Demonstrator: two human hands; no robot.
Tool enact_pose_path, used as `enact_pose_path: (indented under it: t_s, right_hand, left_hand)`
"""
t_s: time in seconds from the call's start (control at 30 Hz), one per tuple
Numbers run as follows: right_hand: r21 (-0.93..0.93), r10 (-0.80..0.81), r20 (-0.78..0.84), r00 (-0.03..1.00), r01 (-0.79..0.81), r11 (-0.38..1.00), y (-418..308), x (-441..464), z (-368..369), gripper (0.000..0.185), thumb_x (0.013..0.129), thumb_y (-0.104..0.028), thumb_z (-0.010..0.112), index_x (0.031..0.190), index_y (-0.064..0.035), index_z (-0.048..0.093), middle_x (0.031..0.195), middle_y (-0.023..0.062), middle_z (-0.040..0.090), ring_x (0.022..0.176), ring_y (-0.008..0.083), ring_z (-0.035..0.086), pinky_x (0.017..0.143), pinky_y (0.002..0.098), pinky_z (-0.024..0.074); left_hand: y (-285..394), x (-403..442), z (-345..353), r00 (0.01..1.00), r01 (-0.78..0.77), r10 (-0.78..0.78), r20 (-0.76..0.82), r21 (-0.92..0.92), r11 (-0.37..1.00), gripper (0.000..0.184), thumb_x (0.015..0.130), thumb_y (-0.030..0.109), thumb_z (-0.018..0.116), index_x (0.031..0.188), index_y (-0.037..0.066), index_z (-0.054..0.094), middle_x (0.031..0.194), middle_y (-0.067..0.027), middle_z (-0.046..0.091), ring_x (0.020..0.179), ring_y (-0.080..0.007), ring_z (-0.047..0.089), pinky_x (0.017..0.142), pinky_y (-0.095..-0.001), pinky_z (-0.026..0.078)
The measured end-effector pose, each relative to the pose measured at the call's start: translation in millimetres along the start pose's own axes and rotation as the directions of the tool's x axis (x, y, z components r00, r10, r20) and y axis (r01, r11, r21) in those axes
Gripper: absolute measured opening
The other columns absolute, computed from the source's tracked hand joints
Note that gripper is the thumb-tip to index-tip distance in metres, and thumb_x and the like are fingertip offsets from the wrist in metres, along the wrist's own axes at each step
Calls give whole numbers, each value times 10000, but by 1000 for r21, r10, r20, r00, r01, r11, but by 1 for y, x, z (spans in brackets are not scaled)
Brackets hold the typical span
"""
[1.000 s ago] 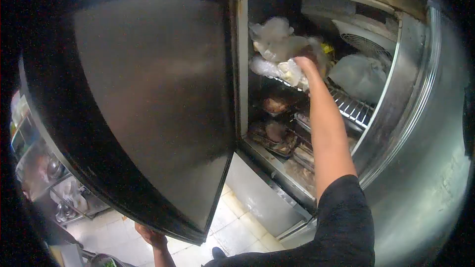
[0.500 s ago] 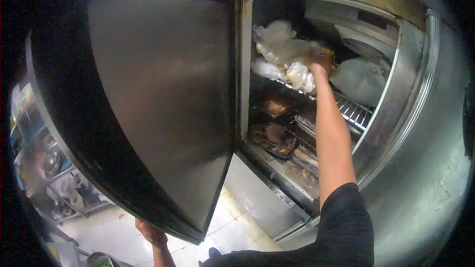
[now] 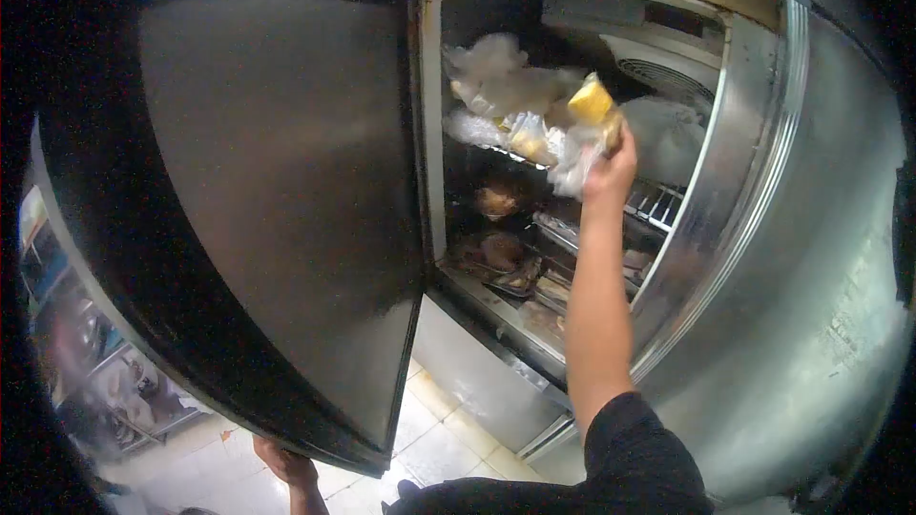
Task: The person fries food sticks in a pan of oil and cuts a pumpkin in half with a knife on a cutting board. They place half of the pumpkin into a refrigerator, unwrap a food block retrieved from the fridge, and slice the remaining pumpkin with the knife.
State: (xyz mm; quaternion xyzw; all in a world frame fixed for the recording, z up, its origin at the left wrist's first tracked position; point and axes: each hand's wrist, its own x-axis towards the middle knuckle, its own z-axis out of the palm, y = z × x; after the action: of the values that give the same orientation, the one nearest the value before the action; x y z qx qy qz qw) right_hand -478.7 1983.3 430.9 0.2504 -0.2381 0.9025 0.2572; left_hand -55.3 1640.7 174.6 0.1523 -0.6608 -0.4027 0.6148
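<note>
My right hand [image 3: 611,164] reaches into the open refrigerator, its fingers closed on a clear plastic bag [image 3: 574,164]. A yellow block-like piece [image 3: 591,100] shows just above the fingers; whether it lies inside the bag I cannot tell. More plastic bags [image 3: 491,72] are heaped on the upper wire shelf, left of that hand. Low on the left, my left hand [image 3: 286,463] grips the bottom edge of the refrigerator door [image 3: 286,191], its fingers partly hidden by the door.
A whitish full bag [image 3: 668,138] sits at the right of the shelf, below a fan grille [image 3: 663,76]. Trays of food [image 3: 501,262] fill the level underneath. Far left stands a metal rack [image 3: 143,391] on the tiled floor [image 3: 439,443].
My right hand has lifted a bag from the heap and drawn it slightly toward me, bringing the yellow piece into sight. My left hand stays at the door edge. The view has shifted a little.
</note>
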Motion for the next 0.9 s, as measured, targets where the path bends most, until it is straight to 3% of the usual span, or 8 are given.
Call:
enact_pose_path:
  t_s: [0.1,0.17,0.23,0.3,0.53,0.63,0.7,0.9]
  right_hand:
    - [-26,91,-53,994,-92,995,-46,-87,17,395,862,-252,533,1186,-26,530,1240,146,511,1106,257,517,981,385,388]
    - [-392,-342,282,896,434,812,-45,-136,-4,411,877,-224,520,1234,-23,492,1249,168,493,1055,280,543,860,440,477]
    - [-40,44,173,984,-38,998,-89,-177,-3,435,852,-242,543,1214,-8,489,1271,188,466,1048,308,538,871,454,465]
    - [131,257,213,942,-289,948,-134,-216,-3,433,837,-254,563,1183,-4,492,1241,197,474,1025,317,541,850,444,464]
    - [-251,170,640,749,-5,968,-225,-260,-75,307,829,-270,624,999,-19,577,1045,188,534,903,290,563,676,399,489]
    - [-392,260,882,394,304,868,-204,-267,-75,319,799,-268,669,952,2,596,1050,179,543,909,257,558,717,376,484]
    - [-816,700,460,546,-52,576,-195,-289,-50,350,797,-268,673,977,20,587,1088,183,539,940,252,545,788,355,460]
    - [-835,824,269,498,-306,458,-88,-321,-88,433,815,-208,594,1171,6,470,1085,116,546,985,221,543,833,331,456]
  left_hand:
    - [18,-17,8,958,-20,80,276,-214,977,480,877,411,484,1099,-15,487,999,-95,521,943,-211,496,838,-372,407]
    - [13,-31,26,774,-17,239,586,-358,934,415,839,337,546,1068,-4,488,946,-79,528,882,-189,501,781,-344,416]
    - [-2,-52,48,468,-14,387,794,-432,902,355,788,246,627,1015,4,500,854,-63,547,779,-158,518,684,-301,433]
    - [85,-67,74,603,127,320,730,-485,865,442,772,187,663,1120,-3,468,1008,-110,554,891,-202,545,799,-324,439]
    - [185,-82,139,646,168,510,568,-758,630,623,779,378,674,1220,7,438,1182,-160,490,1088,-300,485,934,-383,383]
    - [195,-79,124,112,551,463,879,-443,707,676,788,362,682,1318,59,393,943,-136,607,765,-329,580,692,-366,489]
    - [189,-72,126,-136,594,269,954,-139,792,694,772,342,692,1329,72,379,1257,-186,458,1182,-291,434,1003,-362,329]
    - [101,-85,138,391,355,73,917,-224,908,633,744,329,707,1267,77,454,1085,-141,510,992,-299,509,856,-381,412]
